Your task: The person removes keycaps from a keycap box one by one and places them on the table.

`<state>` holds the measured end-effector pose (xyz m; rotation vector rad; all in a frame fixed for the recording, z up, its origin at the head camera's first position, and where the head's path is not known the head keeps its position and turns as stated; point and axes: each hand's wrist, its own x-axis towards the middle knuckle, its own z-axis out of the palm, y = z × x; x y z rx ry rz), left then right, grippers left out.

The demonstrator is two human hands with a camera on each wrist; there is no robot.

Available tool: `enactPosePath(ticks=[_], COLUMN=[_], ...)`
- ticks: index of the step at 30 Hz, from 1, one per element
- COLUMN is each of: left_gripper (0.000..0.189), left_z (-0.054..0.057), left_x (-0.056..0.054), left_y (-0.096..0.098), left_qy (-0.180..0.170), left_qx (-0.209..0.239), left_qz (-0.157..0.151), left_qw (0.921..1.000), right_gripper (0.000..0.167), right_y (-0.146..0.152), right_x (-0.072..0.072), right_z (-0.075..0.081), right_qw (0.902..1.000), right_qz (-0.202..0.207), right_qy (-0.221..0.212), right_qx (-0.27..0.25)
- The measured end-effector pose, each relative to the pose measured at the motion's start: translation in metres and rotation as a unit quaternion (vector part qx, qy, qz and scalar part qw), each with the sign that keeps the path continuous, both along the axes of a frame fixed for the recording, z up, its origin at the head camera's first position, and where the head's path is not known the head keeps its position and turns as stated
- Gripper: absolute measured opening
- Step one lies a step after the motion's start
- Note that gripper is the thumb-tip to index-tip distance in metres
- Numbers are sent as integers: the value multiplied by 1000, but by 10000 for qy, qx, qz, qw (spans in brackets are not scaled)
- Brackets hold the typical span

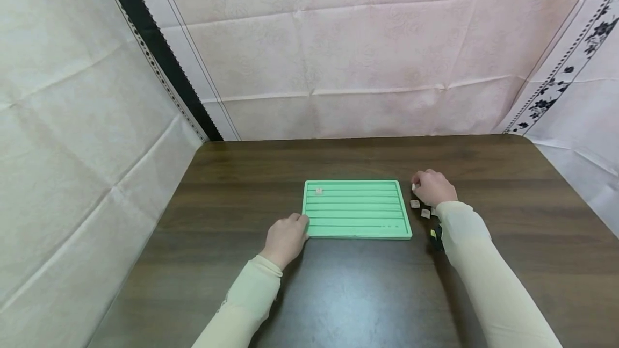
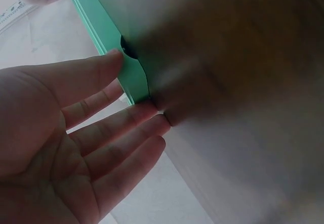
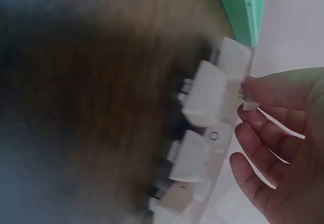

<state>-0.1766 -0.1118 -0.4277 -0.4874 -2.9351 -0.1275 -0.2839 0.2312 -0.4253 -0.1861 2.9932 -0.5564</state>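
Note:
A mint-green board with raised horizontal ridges lies on the brown table. My left hand holds its near left corner; in the left wrist view the thumb lies against the board's side, with fingertips around the corner. One small pale keycap sits at the board's upper left. Right of the board, my right hand pinches a small white keycap between thumb and index finger. Below that hand are several loose white and beige keycaps, one marked with an O and some showing stems underneath.
A brown wooden table extends around the board. Pale patterned cloth hangs behind it and along both sides. The right sleeve and wrist strap partly cover the loose keycaps in the head view.

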Motion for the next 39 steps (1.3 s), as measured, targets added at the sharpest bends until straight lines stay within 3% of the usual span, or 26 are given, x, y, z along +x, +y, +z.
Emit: enactPosePath(ticks=[13,23,31,39], left_gripper=[22,22,22,22], left_z=[0,0,1,2], left_x=[-1,-1,0,-1], left_y=[-1,-1,-1,-1], left_qy=[82,78,36,28], left_qx=[-38,15,2,-15], left_qz=[-51,-32,-4,24], left_qw=[9999,10000,10000,10000], right_gripper=[30,40,38,38], right_y=[6,-2,-17,-52], right_x=[0,5,0,-4], right_z=[-8,8,19,30], right_qw=[9997,9992,9993,9982], right_qz=[6,-162,57,289], right_qy=[-256,-230,-17,102], right_qx=[13,-282,-370,-518])
